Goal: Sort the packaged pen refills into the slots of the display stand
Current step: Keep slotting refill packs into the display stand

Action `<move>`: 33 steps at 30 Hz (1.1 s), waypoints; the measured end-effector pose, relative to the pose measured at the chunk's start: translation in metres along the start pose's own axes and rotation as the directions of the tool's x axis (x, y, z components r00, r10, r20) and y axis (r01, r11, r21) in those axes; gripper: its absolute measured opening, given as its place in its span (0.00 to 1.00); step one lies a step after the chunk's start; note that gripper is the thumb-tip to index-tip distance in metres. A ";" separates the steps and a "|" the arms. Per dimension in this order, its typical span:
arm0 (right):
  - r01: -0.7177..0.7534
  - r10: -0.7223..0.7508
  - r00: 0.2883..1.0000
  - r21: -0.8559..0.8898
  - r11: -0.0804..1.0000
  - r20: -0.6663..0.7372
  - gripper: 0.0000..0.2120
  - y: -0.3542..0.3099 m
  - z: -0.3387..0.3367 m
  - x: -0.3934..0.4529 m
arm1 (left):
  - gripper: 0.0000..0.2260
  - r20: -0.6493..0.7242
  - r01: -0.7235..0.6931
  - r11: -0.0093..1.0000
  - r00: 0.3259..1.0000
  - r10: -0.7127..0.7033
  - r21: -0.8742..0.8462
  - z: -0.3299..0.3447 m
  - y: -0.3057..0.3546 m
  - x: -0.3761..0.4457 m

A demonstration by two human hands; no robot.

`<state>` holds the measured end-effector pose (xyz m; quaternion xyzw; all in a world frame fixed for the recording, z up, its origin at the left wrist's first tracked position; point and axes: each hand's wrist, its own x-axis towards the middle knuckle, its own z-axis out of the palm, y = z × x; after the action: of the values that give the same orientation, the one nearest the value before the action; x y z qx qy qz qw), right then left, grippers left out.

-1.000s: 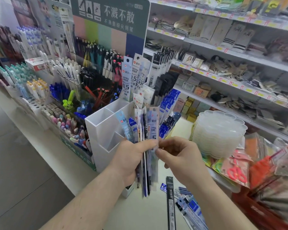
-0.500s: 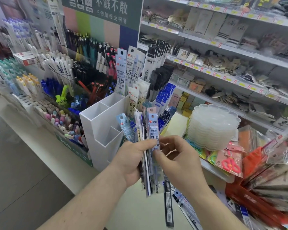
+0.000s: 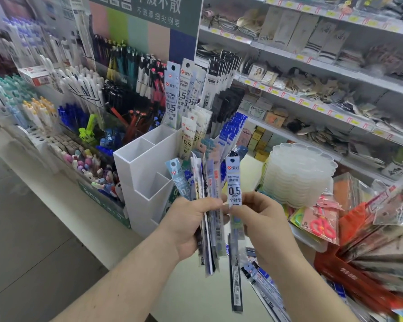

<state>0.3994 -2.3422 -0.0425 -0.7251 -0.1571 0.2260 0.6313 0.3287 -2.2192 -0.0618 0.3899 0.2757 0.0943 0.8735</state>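
Note:
My left hand [image 3: 189,225] grips a fanned bundle of packaged pen refills [image 3: 205,182] upright in front of me. My right hand [image 3: 263,225] pinches a single refill pack [image 3: 234,184] marked 0.5, held just right of the bundle and a little apart from it. Behind the bundle stands the white display stand [image 3: 144,180] with stepped slots; its near left slots show no packs, while its far right slots hold tall refill packs [image 3: 180,96]. More loose refill packs [image 3: 258,275] lie on the counter below my hands.
Pen racks [image 3: 79,94] fill the counter to the left. A stack of clear plastic trays [image 3: 298,175] stands at the right, with packaged scissors [image 3: 319,224] and a red basket of packets [image 3: 358,273] beyond. Store shelves [image 3: 312,73] run along the back right.
My right hand has drawn one 0.5 refill pack out of the bundle and moved it to the right. The view has shifted closer to the stand.

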 end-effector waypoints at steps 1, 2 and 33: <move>-0.035 0.034 0.999 0.061 0.998 0.007 0.12 -0.001 -0.001 0.000 | 0.04 -0.033 0.002 1.000 0.999 -0.002 -0.011 0.001 0.000 0.000; -0.071 0.071 0.997 0.128 0.989 0.009 0.13 -0.002 -0.002 0.000 | 0.02 -0.049 0.004 0.999 0.999 -0.006 -0.032 0.001 0.000 0.002; -0.018 0.012 1.000 0.252 0.968 0.027 0.09 -0.007 0.000 0.003 | 0.08 -0.108 -0.252 0.934 0.952 0.286 0.252 -0.022 0.028 -0.016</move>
<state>0.4023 -2.3395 -0.0360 -0.6372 -0.1295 0.2578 0.7147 0.3045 -2.1929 -0.0469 0.5170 0.2907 0.2073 0.7780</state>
